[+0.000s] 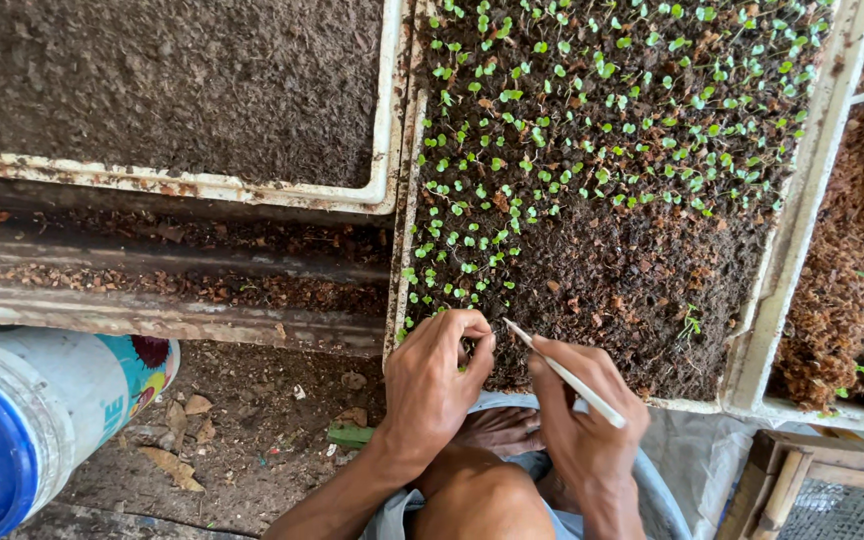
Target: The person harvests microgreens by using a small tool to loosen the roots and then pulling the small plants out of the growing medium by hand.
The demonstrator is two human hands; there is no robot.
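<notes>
A white seedling tray (790, 236) filled with dark soil holds several tiny green seedlings (572, 110) across its far and left parts; its near right soil is bare. My left hand (437, 385) rests at the tray's near edge with fingertips pinched together, apparently on a small seedling (465, 352). My right hand (582, 410) grips a thin white stick (564, 374) like a pen, its tip pointing left toward my left fingers over the soil.
A second white tray (384, 120) of bare soil lies at upper left. A blue-lidded white bucket (22, 420) stands at lower left on a dirt floor. Coconut-fibre material (857, 230) fills the right side, above a wooden frame (802, 480).
</notes>
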